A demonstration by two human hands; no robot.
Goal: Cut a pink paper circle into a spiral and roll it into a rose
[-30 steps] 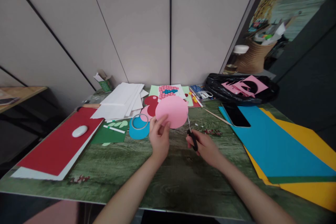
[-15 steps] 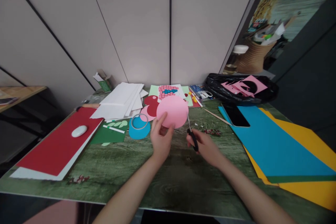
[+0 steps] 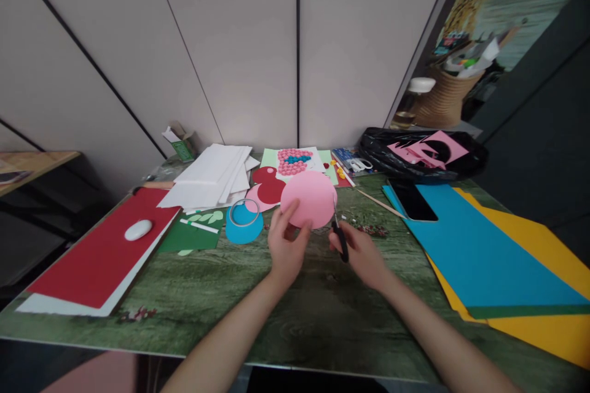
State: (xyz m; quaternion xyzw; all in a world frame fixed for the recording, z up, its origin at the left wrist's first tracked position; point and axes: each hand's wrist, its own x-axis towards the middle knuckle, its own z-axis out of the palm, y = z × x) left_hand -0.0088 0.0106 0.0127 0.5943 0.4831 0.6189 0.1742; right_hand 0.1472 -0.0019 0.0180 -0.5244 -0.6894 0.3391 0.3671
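Observation:
A round pink paper disc (image 3: 310,198) is pinched at its lower left by my left hand (image 3: 286,242), thumb in front. My right hand (image 3: 357,252) grips black-handled scissors (image 3: 341,239), whose blades point up at the disc's right edge. Whether the blades bite into the paper I cannot tell. Behind the disc lies a sheet with a pink and blue dotted butterfly shape (image 3: 294,161). To the left of my left hand are a red paper circle (image 3: 271,191), a blue paper piece (image 3: 244,234) and a tape ring (image 3: 244,212) resting on it.
On the left are red sheets (image 3: 87,258) with a white mouse (image 3: 138,230), a white paper stack (image 3: 207,172) and green paper (image 3: 193,239). At right, a phone (image 3: 413,199) lies on blue sheets (image 3: 488,252); a black bag (image 3: 375,150) holds pink scraps (image 3: 445,150).
The pink disc and my left hand have shifted slightly right and down. The scissors stay at the disc's right edge.

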